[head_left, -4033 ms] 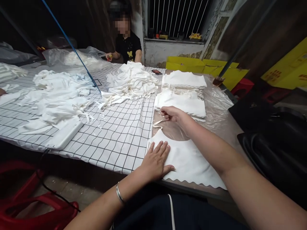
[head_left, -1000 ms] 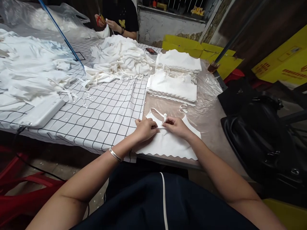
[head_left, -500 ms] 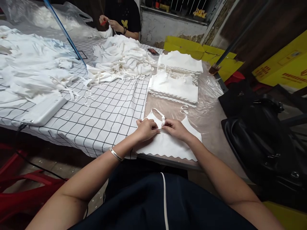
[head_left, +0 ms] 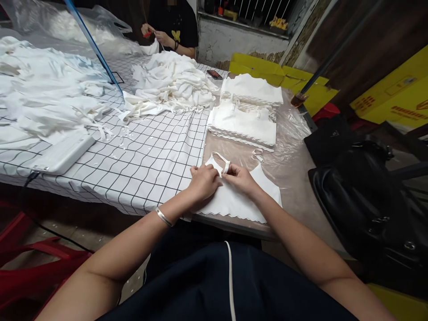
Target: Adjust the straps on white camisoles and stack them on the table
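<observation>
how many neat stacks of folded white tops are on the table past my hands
2. The nearer stack lies just beyond the single white top that the left hand and right hand pinch; the farther stack lies directly behind it. Loose heaps further left could hide more.

folded stacks (head_left: 245, 122) | loose heap (head_left: 172, 87) | black bag (head_left: 368, 200) | phone (head_left: 213, 74)

Bare forearms, silver bangle (head_left: 163, 216) on left wrist, dark navy garment (head_left: 200, 285) with white stripe

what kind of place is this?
Likely a small garment workshop: loose heaps of white garments on a checked tablecloth, neat stacks beside them, and a co-worker handling cloth.
</observation>
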{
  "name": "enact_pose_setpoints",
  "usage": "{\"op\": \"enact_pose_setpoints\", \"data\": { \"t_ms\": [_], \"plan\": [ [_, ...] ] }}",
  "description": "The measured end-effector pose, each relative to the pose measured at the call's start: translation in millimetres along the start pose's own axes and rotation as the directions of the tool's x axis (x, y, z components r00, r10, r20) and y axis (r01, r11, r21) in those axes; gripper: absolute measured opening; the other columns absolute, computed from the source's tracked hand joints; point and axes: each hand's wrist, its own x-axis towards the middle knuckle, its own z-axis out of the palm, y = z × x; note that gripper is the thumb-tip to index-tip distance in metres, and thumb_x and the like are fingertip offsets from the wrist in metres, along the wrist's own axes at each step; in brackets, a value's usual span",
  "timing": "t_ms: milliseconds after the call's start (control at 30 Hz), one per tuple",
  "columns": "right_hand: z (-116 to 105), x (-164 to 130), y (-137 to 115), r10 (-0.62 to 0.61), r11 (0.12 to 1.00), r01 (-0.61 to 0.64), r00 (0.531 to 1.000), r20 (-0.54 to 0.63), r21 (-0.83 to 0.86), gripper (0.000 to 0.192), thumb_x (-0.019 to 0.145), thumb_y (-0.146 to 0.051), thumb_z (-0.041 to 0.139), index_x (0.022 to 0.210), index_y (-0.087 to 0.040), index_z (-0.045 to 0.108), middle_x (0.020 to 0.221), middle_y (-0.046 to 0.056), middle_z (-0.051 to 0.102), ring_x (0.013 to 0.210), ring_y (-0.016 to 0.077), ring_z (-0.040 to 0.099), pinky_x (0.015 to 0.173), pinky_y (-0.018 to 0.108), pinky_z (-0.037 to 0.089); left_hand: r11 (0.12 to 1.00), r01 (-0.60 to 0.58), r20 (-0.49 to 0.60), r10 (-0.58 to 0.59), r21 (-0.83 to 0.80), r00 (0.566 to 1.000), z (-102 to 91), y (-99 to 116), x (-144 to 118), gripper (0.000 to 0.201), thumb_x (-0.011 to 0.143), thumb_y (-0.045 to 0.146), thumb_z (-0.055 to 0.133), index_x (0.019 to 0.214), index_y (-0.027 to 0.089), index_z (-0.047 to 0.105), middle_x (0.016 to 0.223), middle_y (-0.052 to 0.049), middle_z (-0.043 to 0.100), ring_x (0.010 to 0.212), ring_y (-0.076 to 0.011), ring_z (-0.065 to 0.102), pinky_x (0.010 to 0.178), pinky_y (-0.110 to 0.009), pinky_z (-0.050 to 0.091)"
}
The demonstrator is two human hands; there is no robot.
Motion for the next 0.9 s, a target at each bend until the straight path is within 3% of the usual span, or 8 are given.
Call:
{"op": "enact_pose_setpoints", "data": {
  "t_ms": [100, 233, 367, 567, 633, 700, 800, 900],
  "plan": [
    [-2.2, 14.0, -12.8, 0.208, 0.910, -0.217, 0.976, 0.063, 0.354, 0.014, 0.064, -0.016, 0.068, 0.076, -0.019, 0.061, 0.077, 0.000, 0.066, 0.076, 0.0150, 0.059, 0.076, 0.030, 0.047, 0.977, -0.167, -0.117, 0.183, 0.134, 0.976, 4.7, -2.2, -29.7, 0.046, 0.084, 0.033, 0.065, 0.128, 0.021, 0.058, 0.142, -0.015, 0.050, 0.133, -0.0363, 0.039, 0.113, -0.057, 0.006],
    [-6.0, 54.1, -41.3, 0.370, 0.785, -0.391, 0.918, 0.143, 0.481, 0.008, 0.076, -0.011, 0.064, 0.081, -0.017, 0.062, 0.079, 0.005, 0.068, 0.076, 0.0151, 0.062, 0.079, 0.032, 0.052, 0.909, -0.388, 0.120, 0.372, 0.152, 0.920, 18.9, -16.8, -71.0, 0.068, 0.087, 0.059, 0.055, 0.144, 0.026, 0.044, 0.155, -0.011, 0.036, 0.144, -0.0372, 0.025, 0.117, -0.059, 0.001],
    [1.3, 98.9, -60.9, 0.391, 0.843, -0.414, 0.910, 0.137, 0.344, 0.008, 0.085, -0.010, 0.059, 0.080, -0.015, 0.062, 0.074, 0.006, 0.067, 0.068, 0.0126, 0.061, 0.070, 0.029, 0.054, 0.894, -0.394, 0.211, 0.351, 0.215, 0.912, 26.7, -25.0, -86.3, 0.076, 0.088, 0.067, 0.043, 0.151, 0.025, 0.033, 0.156, -0.011, 0.033, 0.146, -0.0377, 0.020, 0.116, -0.064, 0.005],
    [17.9, 130.0, -57.3, 0.412, 0.911, -0.411, 0.910, 0.045, -0.034, 0.017, 0.077, -0.011, 0.070, 0.067, -0.018, 0.059, 0.060, 0.002, 0.060, 0.058, 0.0125, 0.055, 0.060, 0.029, 0.050, 0.889, -0.376, 0.213, 0.327, 0.261, 0.921, 28.0, -21.4, -84.2, 0.080, 0.086, 0.070, 0.044, 0.152, 0.027, 0.031, 0.157, -0.010, 0.031, 0.146, -0.0382, 0.020, 0.116, -0.066, 0.006],
    [8.0, 124.2, -57.7, 0.313, 0.927, -0.318, 0.948, -0.061, -0.199, 0.025, 0.076, -0.017, 0.074, 0.059, -0.018, 0.055, 0.055, 0.001, 0.054, 0.059, 0.0147, 0.053, 0.060, 0.030, 0.046, 0.886, -0.378, 0.217, 0.327, 0.267, 0.920, 27.0, -22.2, -86.1, 0.081, 0.086, 0.071, 0.043, 0.152, 0.026, 0.032, 0.157, -0.011, 0.030, 0.146, -0.0383, 0.020, 0.115, -0.066, 0.007],
    [-13.7, 101.7, -57.4, 0.029, 0.876, -0.107, 0.985, -0.169, -0.471, 0.029, 0.078, -0.026, 0.073, 0.057, -0.019, 0.054, 0.056, 0.002, 0.053, 0.063, 0.0175, 0.054, 0.063, 0.031, 0.042, 0.885, -0.383, 0.221, 0.331, 0.264, 0.917, 22.2, -23.6, -88.9, 0.081, 0.085, 0.073, 0.041, 0.150, 0.025, 0.035, 0.157, -0.013, 0.030, 0.146, -0.0390, 0.021, 0.115, -0.066, 0.009],
    [-52.3, 32.5, -40.4, -0.378, 0.691, 0.151, 0.909, -0.175, -0.707, 0.027, 0.086, -0.038, 0.062, 0.068, -0.019, 0.061, 0.067, 0.003, 0.061, 0.071, 0.0192, 0.058, 0.068, 0.031, 0.042, 0.901, -0.369, 0.197, 0.328, 0.229, 0.924, 6.0, -23.0, -84.0, 0.070, 0.089, 0.067, 0.042, 0.143, 0.022, 0.047, 0.150, -0.016, 0.042, 0.139, -0.0390, 0.034, 0.111, -0.066, 0.020],
    [-68.8, -54.0, 3.3, -0.491, 0.596, 0.215, 0.860, -0.139, -0.774, 0.032, 0.094, -0.042, 0.048, 0.091, -0.018, 0.069, 0.094, 0.009, 0.071, 0.091, 0.0229, 0.063, 0.082, 0.035, 0.047, 0.929, -0.344, 0.111, 0.331, 0.135, 0.937, -12.6, -12.0, -52.3, 0.039, 0.095, 0.043, 0.047, 0.122, 0.019, 0.063, 0.125, -0.014, 0.064, 0.116, -0.0313, 0.057, 0.099, -0.054, 0.040]
  ]
}}
